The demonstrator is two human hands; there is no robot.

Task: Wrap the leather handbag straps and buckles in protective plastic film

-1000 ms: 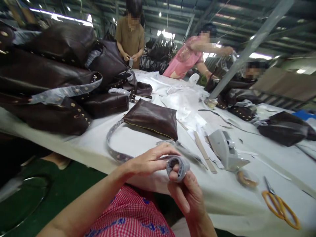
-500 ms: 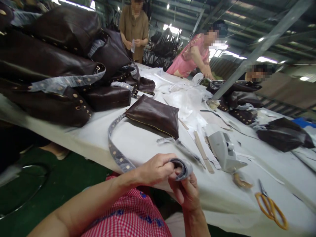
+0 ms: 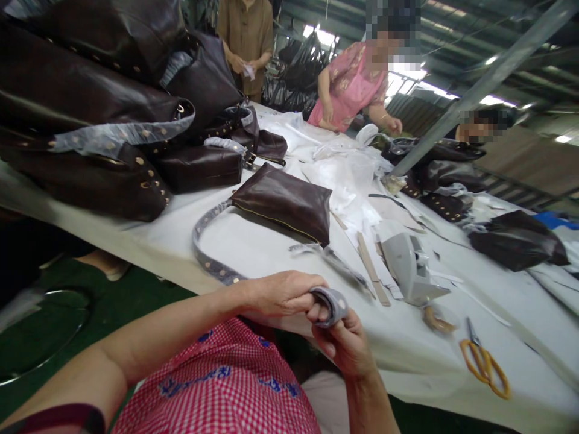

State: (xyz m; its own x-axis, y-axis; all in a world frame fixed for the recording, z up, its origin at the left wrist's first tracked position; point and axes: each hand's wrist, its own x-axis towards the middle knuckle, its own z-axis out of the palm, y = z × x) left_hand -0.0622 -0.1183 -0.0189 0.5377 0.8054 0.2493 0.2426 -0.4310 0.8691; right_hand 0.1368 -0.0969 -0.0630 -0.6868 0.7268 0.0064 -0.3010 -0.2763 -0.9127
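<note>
My left hand (image 3: 283, 293) and my right hand (image 3: 346, 343) meet at the near table edge, both closed on the rolled end of a grey wrapped strap (image 3: 333, 303). That strap (image 3: 205, 247), dotted with brass studs, curves back over the white table (image 3: 253, 253) to a dark brown leather bag (image 3: 289, 202) lying flat. My left fingers fold over the roll from above. My right fingers pinch it from below.
Dark studded bags (image 3: 99, 120) are piled at the left. A grey tape dispenser (image 3: 409, 271), a tape ring (image 3: 436, 319) and orange-handled scissors (image 3: 484, 361) lie to the right. Plastic sheets (image 3: 348, 175) cover the middle. Three other people work at the far side.
The strap roll has tightened and flattened between my hands, and my left fingers have closed over it. The view has shifted slightly; the far workers have moved.
</note>
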